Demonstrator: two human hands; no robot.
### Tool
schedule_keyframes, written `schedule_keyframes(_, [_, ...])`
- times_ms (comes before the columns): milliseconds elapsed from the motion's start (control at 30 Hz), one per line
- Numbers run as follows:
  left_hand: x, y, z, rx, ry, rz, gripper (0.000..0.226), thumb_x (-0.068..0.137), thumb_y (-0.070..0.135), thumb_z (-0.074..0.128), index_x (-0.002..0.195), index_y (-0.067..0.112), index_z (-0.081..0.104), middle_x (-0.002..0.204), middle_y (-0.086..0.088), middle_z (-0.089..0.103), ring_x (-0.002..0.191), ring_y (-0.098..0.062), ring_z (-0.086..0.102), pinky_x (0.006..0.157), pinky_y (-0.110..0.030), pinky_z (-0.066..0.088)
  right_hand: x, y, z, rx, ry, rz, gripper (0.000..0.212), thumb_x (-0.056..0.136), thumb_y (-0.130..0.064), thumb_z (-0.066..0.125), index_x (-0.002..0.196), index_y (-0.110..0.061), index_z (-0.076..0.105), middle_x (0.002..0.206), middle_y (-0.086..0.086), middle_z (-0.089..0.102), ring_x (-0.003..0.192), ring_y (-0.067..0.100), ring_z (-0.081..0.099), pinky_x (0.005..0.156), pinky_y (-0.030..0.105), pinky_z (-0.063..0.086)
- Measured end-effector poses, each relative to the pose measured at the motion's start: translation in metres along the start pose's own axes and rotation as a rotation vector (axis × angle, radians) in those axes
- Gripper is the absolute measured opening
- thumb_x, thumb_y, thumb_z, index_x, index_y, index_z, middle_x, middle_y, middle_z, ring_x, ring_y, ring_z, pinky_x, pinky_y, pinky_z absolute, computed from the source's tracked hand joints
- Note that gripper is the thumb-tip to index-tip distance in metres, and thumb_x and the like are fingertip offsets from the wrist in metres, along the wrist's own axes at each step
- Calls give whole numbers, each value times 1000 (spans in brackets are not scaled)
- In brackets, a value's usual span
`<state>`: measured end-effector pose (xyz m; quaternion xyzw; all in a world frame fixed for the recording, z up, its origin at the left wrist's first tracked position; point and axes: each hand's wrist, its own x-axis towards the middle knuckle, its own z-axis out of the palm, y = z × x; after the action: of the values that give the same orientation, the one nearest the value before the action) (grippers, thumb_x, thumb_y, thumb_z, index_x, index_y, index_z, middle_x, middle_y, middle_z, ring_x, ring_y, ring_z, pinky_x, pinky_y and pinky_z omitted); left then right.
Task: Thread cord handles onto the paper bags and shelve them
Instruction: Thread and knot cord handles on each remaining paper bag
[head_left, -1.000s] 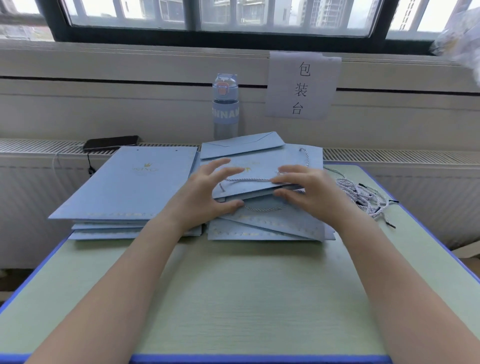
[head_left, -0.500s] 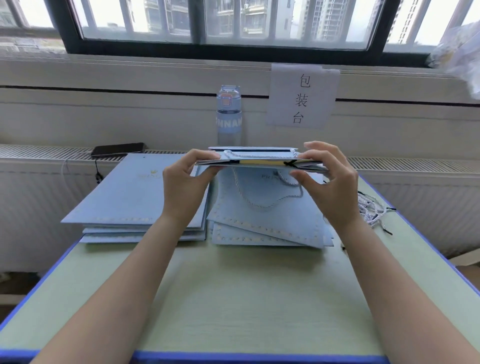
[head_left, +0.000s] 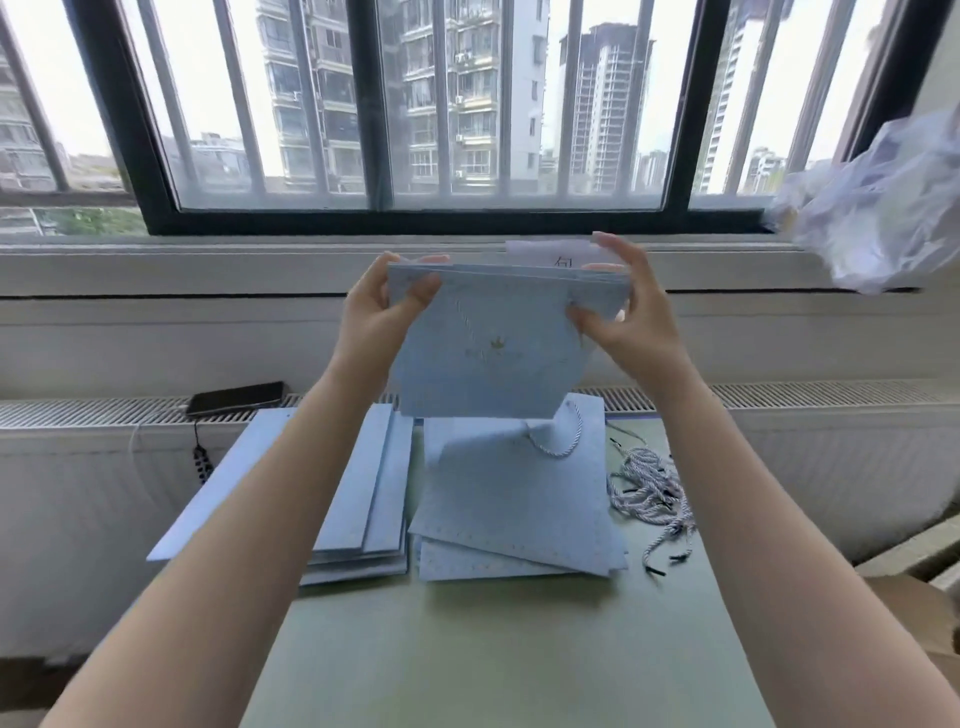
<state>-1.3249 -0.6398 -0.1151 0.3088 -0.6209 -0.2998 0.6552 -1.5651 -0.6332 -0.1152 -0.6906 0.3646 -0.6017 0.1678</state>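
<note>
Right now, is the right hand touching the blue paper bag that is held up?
Touching. The head view shows the right hand pinching the upper right corner of the paper bag, with the thumb pressed on its front face.

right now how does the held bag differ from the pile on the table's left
The held bag hangs upright, gripped at top corners by the left hand and right hand; the left pile lies flat on the table. The held bag is single; the left pile holds several. Both are light blue.

Both forearms stretched forward and upward. The left grip and right grip each pinched a top corner of the paper bag.
</note>
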Motion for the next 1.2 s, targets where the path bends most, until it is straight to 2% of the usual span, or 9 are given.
schedule_keyframes(167, [17, 8, 1, -86, 83, -127, 10, 91, 25, 63, 87, 18, 57, 78, 5, 69, 71, -12, 66, 71, -32, 57, 14, -18, -3, 298, -71, 217, 69, 82, -8, 70, 135, -36, 37, 105, 5, 69, 93, 17, 69, 74, 27, 56])
schedule_keyframes(300, [-7, -17, -1, -139, 85, -158, 13, 90, 28, 64, 86, 21, 54, 76, 6, 69, 70, -13, 66, 70, -35, 57, -8, 12, 10, 263, -84, 363, 44, 73, -10, 77, 113, -17, 59, 102, 4, 70, 91, 22, 68, 78, 37, 56])
schedule_keyframes(433, [-41, -51, -11, -192, 74, -231, 35, 67, 37, 76, 89, 22, 54, 78, 2, 73, 69, -16, 69, 63, -32, 58, -60, 46, 22, 181, -118, 537, 22, 71, -19, 80, 90, -15, 69, 91, 4, 73, 80, 16, 69, 72, 32, 55])
schedule_keyframes(633, [-76, -99, -5, 127, 60, -337, 20, 90, 15, 64, 106, 20, 54, 99, 5, 67, 83, -7, 65, 70, -16, 52, -101, 86, 41, 107, -38, 618, 34, 83, -18, 71, 114, -22, 55, 109, 3, 68, 98, 20, 66, 88, 44, 53])
schedule_keyframes(800, [-68, -113, 0, 386, -14, -318, 48, 93, 14, 58, 139, 13, 42, 121, 1, 60, 102, -15, 59, 75, -8, 44, -104, 92, 51, -138, 108, 615, 53, 86, -16, 66, 134, -15, 43, 120, 1, 61, 104, 18, 60, 84, 27, 46])
schedule_keyframes(900, [-64, -124, 10, 527, -212, -488, 62, 97, 29, 51, 150, 18, 21, 141, -1, 47, 123, -24, 50, 94, -26, 42, -112, 102, 55, -456, 98, 614, 43, 84, -13, 61, 123, 2, 51, 123, 18, 57, 112, 31, 52, 87, 29, 35])
schedule_keyframes(1000, [-68, -133, 21, 678, -415, -584, 75, 98, 37, 46, 152, 13, 1, 153, -4, 28, 136, -26, 35, 102, -29, 33, -119, 106, 58, -543, -4, 700, 52, 87, -13, 56, 134, 5, 42, 141, 20, 41, 127, 30, 41, 97, 27, 28])
schedule_keyframes(1133, [-75, -145, 24, 765, -401, -613, 80, 98, 41, 43, 151, 8, -8, 160, -7, -8, 147, -22, 1, 116, -34, 11, -112, 105, 52, -524, 2, 708, 49, 86, -14, 57, 132, 0, 46, 135, 17, 50, 122, 30, 47, 92, 29, 34])
schedule_keyframes(1200, [-76, -144, 24, 712, -356, -700, 83, 97, 42, 46, 151, 9, -8, 159, -9, -11, 146, -25, 7, 114, -35, 18, -103, 103, 46, -462, -5, 739, 55, 86, -14, 59, 139, -11, 43, 137, 12, 51, 122, 27, 49, 94, 28, 37])
